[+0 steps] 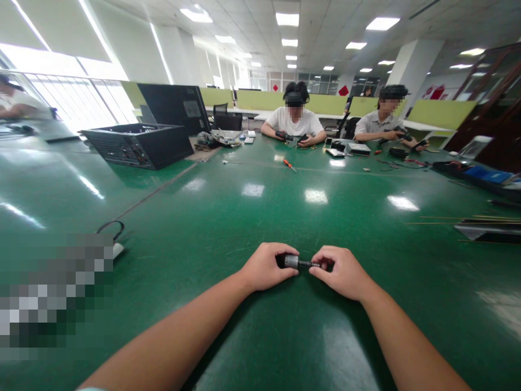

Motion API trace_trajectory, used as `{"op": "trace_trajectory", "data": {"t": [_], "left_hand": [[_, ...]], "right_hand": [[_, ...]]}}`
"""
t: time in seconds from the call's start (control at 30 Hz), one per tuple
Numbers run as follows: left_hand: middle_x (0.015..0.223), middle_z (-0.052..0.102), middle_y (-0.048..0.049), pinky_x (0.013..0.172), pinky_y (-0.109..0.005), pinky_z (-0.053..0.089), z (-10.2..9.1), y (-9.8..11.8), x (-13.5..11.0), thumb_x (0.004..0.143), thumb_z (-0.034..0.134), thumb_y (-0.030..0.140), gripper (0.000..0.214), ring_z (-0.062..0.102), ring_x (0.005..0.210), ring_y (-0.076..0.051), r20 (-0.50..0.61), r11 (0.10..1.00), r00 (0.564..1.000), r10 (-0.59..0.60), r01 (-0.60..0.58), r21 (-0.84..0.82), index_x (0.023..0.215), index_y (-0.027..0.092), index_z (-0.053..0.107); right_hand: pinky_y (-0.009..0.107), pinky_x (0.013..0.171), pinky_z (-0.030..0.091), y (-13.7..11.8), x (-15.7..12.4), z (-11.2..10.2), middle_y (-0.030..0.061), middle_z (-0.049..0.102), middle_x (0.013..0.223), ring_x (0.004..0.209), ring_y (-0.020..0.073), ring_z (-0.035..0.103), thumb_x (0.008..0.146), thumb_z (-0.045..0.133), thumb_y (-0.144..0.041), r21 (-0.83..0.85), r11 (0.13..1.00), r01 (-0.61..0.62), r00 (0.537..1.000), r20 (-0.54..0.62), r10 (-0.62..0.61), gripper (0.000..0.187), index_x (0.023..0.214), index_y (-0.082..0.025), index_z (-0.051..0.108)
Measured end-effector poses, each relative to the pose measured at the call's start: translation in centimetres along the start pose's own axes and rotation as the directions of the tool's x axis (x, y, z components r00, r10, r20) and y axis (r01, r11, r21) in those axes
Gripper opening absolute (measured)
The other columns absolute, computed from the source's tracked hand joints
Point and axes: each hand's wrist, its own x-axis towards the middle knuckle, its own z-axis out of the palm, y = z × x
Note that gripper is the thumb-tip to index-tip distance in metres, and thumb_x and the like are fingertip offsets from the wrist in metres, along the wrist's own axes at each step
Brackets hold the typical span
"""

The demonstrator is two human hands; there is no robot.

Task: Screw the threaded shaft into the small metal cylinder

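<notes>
Both my hands rest on the green table (pixel 260 217) near its front edge, fingers curled. My left hand (pixel 266 267) grips the black and silver body of a small tool (pixel 292 262), likely a screwdriver handle. My right hand (pixel 342 271) pinches the thin dark shaft (pixel 310 264) that sticks out of the tool toward the right. The two hands are almost touching, with the tool lying level between them just above the tabletop.
Two people sit working at the far side of the table (pixel 293 125) (pixel 385 125). An open black computer case (pixel 136 144) and a monitor (pixel 175 108) stand at the back left. A red screwdriver (pixel 289 164) lies mid-table. Cables and parts lie at the right (pixel 484 176).
</notes>
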Motion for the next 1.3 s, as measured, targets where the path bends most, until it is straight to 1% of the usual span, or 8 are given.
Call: {"op": "trace_trajectory", "data": {"t": [0.53,0.7,0.87,0.97,1.03,1.13,1.2,1.3], "left_hand": [[0.093,0.076,-0.0016,0.081,-0.029,0.051,0.0,-0.2,0.0,0.069,0.081,0.021,0.031,0.070,0.086,-0.020,-0.005,1.000,1.000,-0.008,0.008,-0.009,0.099,0.021,0.075],[0.094,0.076,-0.0012,0.081,-0.030,0.051,-0.1,-0.2,0.0,0.068,0.082,0.021,0.031,0.069,0.085,-0.020,-0.020,0.999,1.000,-0.020,0.019,-0.026,0.099,0.023,0.076],[0.088,0.072,-0.0030,0.082,-0.035,0.050,-0.2,-0.2,0.2,0.065,0.085,0.025,0.030,0.066,0.086,-0.023,-0.105,0.997,0.992,-0.064,0.059,-0.056,0.094,0.023,0.076],[0.090,0.072,-0.0042,0.080,-0.034,0.053,-0.5,-0.1,0.3,0.072,0.079,0.029,0.032,0.067,0.083,-0.021,-0.170,0.986,0.978,-0.120,0.097,-0.137,0.101,0.019,0.070],[0.098,0.072,-0.0062,0.083,-0.034,0.055,-1.3,0.0,0.0,0.079,0.072,0.032,0.033,0.069,0.088,-0.021,-0.205,0.973,0.967,-0.154,0.112,-0.200,0.107,0.018,0.062],[0.112,0.071,-0.0095,0.094,-0.038,0.054,-3.7,0.2,-1.8,0.085,0.065,0.038,0.038,0.069,0.104,-0.022,-0.247,0.961,0.949,-0.196,0.136,-0.240,0.116,0.019,0.054],[0.115,0.071,-0.0104,0.101,-0.046,0.051,-5.9,0.2,-4.0,0.084,0.067,0.042,0.043,0.068,0.108,-0.026,-0.270,0.960,0.933,-0.236,0.181,-0.214,0.119,0.019,0.056],[0.108,0.073,-0.0138,0.108,-0.064,0.038,-9.2,-0.1,-8.1,0.077,0.076,0.045,0.042,0.067,0.105,-0.035,-0.307,0.954,0.904,-0.298,0.269,-0.134,0.106,0.016,0.066]], "right_hand": [[0.028,0.062,0.045,-0.1,-0.2,-0.7,0.0005,0.065,0.071,0.063,0.0155,0.060,0.076,0.070,-0.021,-0.023,1.000,-0.006,1.000,0.021,0.006,0.003,0.079,-0.020,0.072],[0.028,0.064,0.046,0.4,-0.4,-1.9,0.0009,0.067,0.072,0.065,0.0164,0.061,0.075,0.069,-0.020,-0.029,1.000,0.002,0.999,0.041,-0.001,0.004,0.078,-0.020,0.071],[0.029,0.067,0.046,1.2,-0.5,-3.0,0.0013,0.068,0.073,0.069,0.0177,0.061,0.079,0.066,-0.027,0.055,0.997,-0.046,0.999,0.013,0.045,0.009,0.077,-0.020,0.071],[0.028,0.062,0.044,1.9,-0.4,-2.9,0.0012,0.067,0.069,0.065,0.0171,0.059,0.081,0.065,-0.033,0.091,0.990,-0.106,0.993,-0.040,0.110,0.016,0.078,-0.019,0.072],[0.027,0.058,0.043,2.4,-0.3,-2.7,0.0016,0.067,0.067,0.060,0.0167,0.058,0.081,0.064,-0.036,0.096,0.987,-0.129,0.988,-0.068,0.136,0.020,0.080,-0.018,0.073],[0.027,0.056,0.043,2.9,-0.2,-2.6,0.0023,0.067,0.067,0.059,0.0164,0.057,0.081,0.064,-0.039,0.108,0.984,-0.140,0.983,-0.108,0.151,0.024,0.082,-0.017,0.073],[0.028,0.057,0.044,2.8,-0.3,-2.5,0.0028,0.068,0.069,0.060,0.0165,0.057,0.081,0.064,-0.039,0.115,0.984,-0.136,0.981,-0.124,0.150,0.024,0.082,-0.017,0.073],[0.027,0.057,0.044,2.2,-0.4,-1.9,0.0021,0.067,0.068,0.060,0.0161,0.057,0.080,0.065,-0.037,0.128,0.985,-0.119,0.984,-0.118,0.135,0.021,0.081,-0.017,0.074]]}}
